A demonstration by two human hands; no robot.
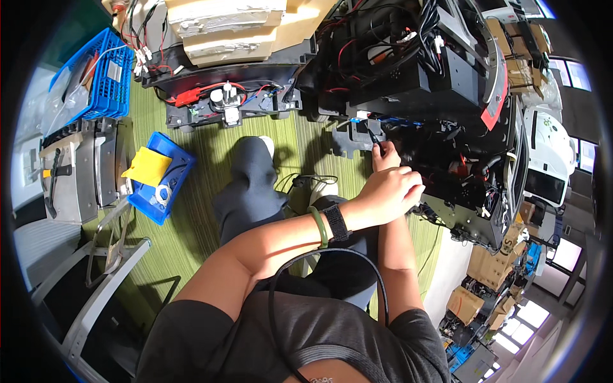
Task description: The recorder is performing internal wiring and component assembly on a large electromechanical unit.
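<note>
The left hand [391, 193] lies across the right hand [385, 155] and covers most of it, so only the right hand's upper fingers [382, 150] show, and how they close cannot be fully made out. They appear pinched on a small dark tool [372, 136], whose tip points up and left at the grey edge of the black machine chassis [408, 83]; the tool's handle is hidden in the grip. The left hand's fingers are curled into a loose fist on top of the right hand, and whether they hold anything cannot be told. The left forearm comes in from the lower left and crosses over the right forearm, which rises straight from below. A black watch [336, 222] and a green bangle [318, 226] sit on the left wrist. A black cable [357, 255] loops over both arms. Away to the left, a small blue tray [167, 180] with a yellow cloth [147, 166] rests on the green carpet [204, 153].
</note>
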